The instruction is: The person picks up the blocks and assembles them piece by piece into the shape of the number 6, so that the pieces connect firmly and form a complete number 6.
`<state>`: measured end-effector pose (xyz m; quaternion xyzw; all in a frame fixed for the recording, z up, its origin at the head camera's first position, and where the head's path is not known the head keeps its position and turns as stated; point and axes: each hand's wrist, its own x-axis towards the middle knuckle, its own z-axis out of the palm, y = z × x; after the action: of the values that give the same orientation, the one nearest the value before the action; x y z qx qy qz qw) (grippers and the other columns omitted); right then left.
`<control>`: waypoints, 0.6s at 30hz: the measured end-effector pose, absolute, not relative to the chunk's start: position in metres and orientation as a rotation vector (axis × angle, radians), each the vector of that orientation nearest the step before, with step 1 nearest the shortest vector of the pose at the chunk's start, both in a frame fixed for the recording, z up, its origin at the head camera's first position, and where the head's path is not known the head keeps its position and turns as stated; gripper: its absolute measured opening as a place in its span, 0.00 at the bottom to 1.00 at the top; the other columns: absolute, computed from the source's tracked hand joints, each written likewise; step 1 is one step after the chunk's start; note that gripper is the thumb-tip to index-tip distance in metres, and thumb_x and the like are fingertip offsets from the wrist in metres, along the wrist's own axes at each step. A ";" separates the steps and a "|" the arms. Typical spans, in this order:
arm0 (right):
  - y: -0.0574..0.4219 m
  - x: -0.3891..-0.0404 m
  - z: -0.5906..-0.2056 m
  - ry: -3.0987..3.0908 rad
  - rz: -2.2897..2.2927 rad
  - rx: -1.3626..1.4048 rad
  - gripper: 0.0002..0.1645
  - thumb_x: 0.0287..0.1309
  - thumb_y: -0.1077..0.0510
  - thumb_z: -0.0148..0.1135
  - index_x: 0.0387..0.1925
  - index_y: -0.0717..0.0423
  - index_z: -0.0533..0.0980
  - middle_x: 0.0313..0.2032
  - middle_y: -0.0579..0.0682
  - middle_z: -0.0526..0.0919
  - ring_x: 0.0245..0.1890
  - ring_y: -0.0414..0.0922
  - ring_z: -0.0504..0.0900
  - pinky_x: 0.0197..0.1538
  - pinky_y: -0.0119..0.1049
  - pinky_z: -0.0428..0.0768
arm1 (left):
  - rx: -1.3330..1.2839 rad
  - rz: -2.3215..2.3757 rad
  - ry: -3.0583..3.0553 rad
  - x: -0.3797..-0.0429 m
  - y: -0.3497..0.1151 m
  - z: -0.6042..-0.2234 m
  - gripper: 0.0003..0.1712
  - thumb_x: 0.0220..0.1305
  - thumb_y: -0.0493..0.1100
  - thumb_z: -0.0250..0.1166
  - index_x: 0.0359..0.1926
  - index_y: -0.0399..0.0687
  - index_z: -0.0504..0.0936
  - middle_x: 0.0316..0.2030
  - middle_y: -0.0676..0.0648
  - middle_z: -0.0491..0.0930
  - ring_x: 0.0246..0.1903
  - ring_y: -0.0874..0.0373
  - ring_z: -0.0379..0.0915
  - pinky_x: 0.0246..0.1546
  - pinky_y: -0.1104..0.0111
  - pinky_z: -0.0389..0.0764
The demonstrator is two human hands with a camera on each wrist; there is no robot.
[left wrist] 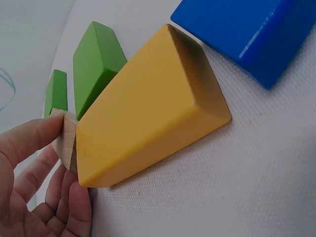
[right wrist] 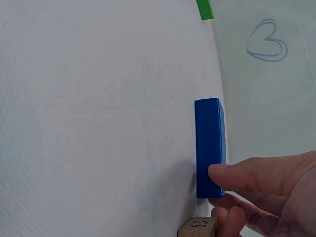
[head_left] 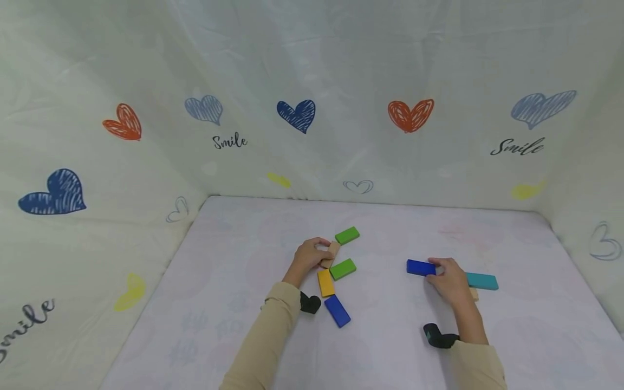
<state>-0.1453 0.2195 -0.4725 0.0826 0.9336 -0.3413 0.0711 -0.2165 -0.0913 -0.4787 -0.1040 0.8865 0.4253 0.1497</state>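
Observation:
My left hand (head_left: pixel 308 261) pinches a plain wooden block (head_left: pixel 333 250) between thumb and fingers. This block lies between two green blocks, a far one (head_left: pixel 347 235) and a nearer one (head_left: pixel 343 269). Toward me the line goes on with a yellow-orange block (left wrist: pixel 143 108) and a blue block (head_left: pixel 337 311). Off to the right, my right hand (head_left: pixel 449 280) grips one end of another blue block (right wrist: pixel 209 148), thumb on its near side. Partly behind that hand are a teal block (head_left: pixel 482 281) and a plain wooden block marked 53 (right wrist: pixel 198 227).
All the blocks are on a white-covered table (head_left: pixel 380 346). A pale curtain (head_left: pixel 341 65) printed with hearts and "Smile" stands behind the table and along its sides. Black wrist devices (head_left: pixel 439 337) are worn on both arms.

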 end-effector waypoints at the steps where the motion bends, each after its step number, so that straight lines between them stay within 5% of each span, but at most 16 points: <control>1: 0.219 -0.145 -0.472 2.804 -1.023 0.250 0.28 0.56 0.65 0.55 0.58 0.70 0.66 0.55 0.70 0.65 0.41 0.58 0.71 0.42 0.49 0.73 | -0.300 1.227 2.546 -0.216 -0.092 -0.478 0.18 0.52 0.46 0.69 0.46 0.52 0.81 0.33 0.45 0.77 0.21 0.60 0.66 0.19 0.74 0.67; 18: 0.215 -0.143 -0.465 2.803 -0.997 0.269 0.26 0.54 0.65 0.57 0.54 0.74 0.69 0.52 0.71 0.66 0.39 0.57 0.72 0.40 0.46 0.73 | -0.288 1.229 2.548 -0.216 -0.094 -0.479 0.18 0.52 0.45 0.69 0.46 0.51 0.81 0.31 0.45 0.76 0.19 0.60 0.65 0.18 0.74 0.67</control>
<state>-0.1435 0.2151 -0.4654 0.0896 0.9356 -0.3328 0.0769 -0.2159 -0.0936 -0.4790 -0.1001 0.8861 0.4275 0.1486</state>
